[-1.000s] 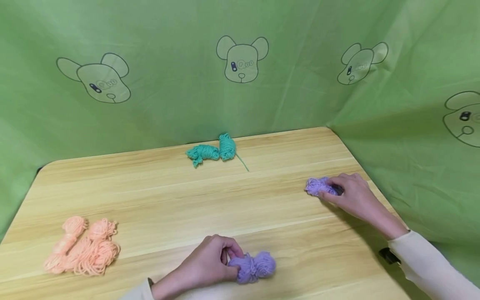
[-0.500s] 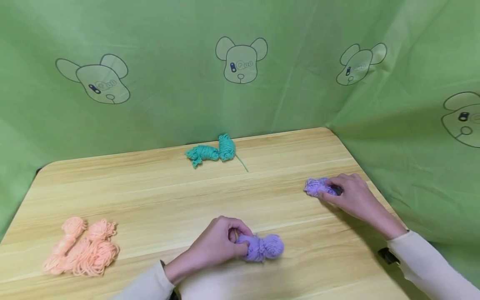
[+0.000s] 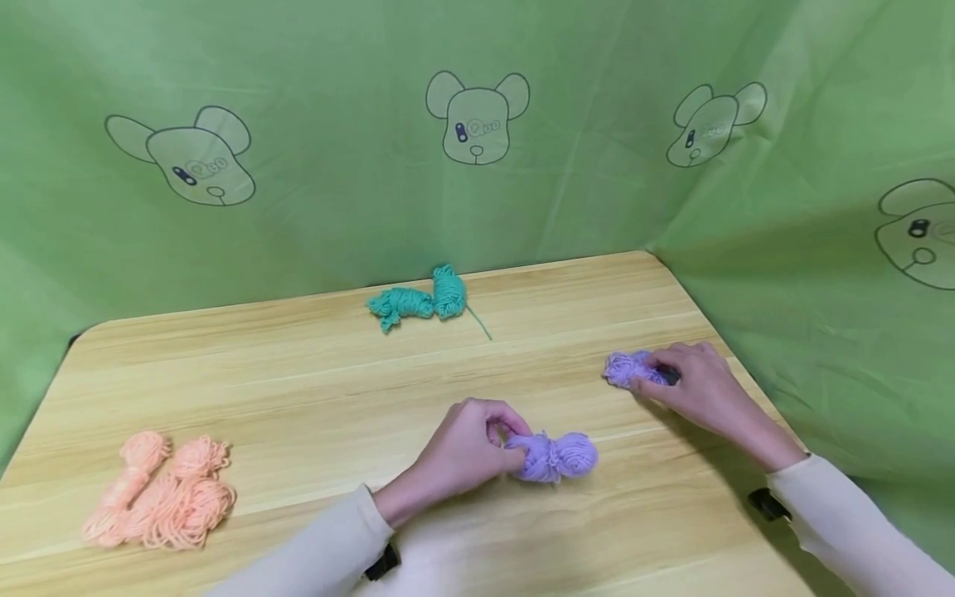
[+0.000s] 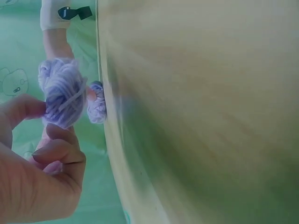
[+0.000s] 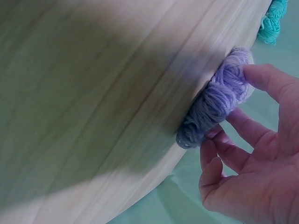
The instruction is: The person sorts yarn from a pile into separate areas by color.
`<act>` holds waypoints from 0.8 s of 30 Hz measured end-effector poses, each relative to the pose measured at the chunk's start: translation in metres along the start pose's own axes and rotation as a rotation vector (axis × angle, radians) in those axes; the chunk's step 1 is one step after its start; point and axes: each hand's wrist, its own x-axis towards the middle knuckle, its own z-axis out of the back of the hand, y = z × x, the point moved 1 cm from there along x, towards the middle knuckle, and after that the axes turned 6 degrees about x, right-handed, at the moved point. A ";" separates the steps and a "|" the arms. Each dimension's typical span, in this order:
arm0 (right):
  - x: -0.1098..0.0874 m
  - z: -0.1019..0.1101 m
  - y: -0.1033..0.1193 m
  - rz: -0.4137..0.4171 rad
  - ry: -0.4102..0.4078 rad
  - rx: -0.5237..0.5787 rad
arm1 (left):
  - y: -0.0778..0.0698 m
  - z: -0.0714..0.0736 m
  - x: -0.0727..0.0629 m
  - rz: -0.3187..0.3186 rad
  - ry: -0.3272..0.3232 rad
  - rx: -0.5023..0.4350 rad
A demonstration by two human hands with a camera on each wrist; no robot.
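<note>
My left hand (image 3: 466, 448) pinches one end of a purple yarn skein (image 3: 574, 454), tied at its waist, and carries it above the table; the left wrist view shows thumb and finger on either side of the skein (image 4: 63, 91). Farther right, my right hand (image 3: 701, 383) grips a second purple yarn skein (image 3: 621, 370) that lies on the table near the right edge. From the right wrist, that skein (image 5: 215, 100) rests against the wood with thumb and fingers about it. Part of it is hidden behind the fingers in the head view.
Two teal yarn skeins (image 3: 449, 292) lie at the table's back edge, a loose strand trailing from one. Peach yarn skeins (image 3: 172, 497) are grouped at the front left. Green cloth (image 3: 336, 207) printed with mouse heads hangs behind and beside the wooden table (image 3: 298, 390).
The left hand has carried its purple skein forward and to the right, nearer the other purple skein. My right hand stays in place on its skein.
</note>
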 end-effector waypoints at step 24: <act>0.003 0.003 -0.005 0.003 0.023 -0.008 | -0.022 -0.068 0.083 0.087 -0.005 -0.067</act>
